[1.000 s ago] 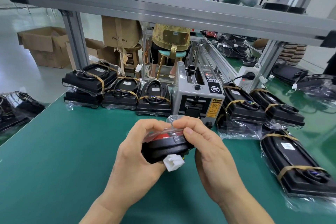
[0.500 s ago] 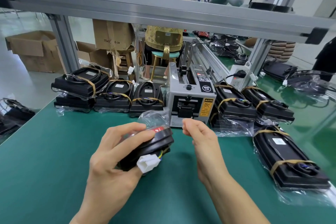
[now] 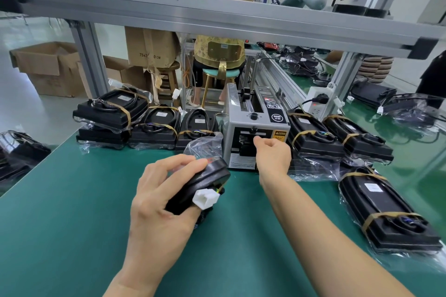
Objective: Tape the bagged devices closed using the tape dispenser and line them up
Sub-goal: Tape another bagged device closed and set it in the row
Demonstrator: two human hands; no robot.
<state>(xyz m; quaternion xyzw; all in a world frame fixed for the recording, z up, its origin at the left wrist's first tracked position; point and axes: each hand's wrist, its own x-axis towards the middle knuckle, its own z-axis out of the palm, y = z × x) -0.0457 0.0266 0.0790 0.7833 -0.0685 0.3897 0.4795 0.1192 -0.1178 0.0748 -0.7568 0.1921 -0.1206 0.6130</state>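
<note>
- Reaching up the middle of the frame, the right hand (image 3: 272,152) has left the bagged device (image 3: 202,183) it was pinching a second ago and now has its fingertips at the front slot of the tape dispenser (image 3: 255,137); the fingers are curled nearly closed, and whether a strip of tape is already between them cannot be told.
- The left hand (image 3: 159,200) now carries the bagged device alone, just below center, fingers wrapped over the black body and pressing the clear bag against it. The loose bag mouth (image 3: 205,146) stands up untaped, and a white connector (image 3: 206,198) pokes out at the near end.
- That shift suggests the bag has been folded and the step in hand is fetching tape; sealing is not yet done.
- Finished devices with tan tape bands sit in a row at center left (image 3: 154,125) and at right of the dispenser (image 3: 313,137), with one more at lower right (image 3: 386,210), all on the green counter (image 3: 60,212).
- Judging by these, this piece will join a row once taped.
</note>
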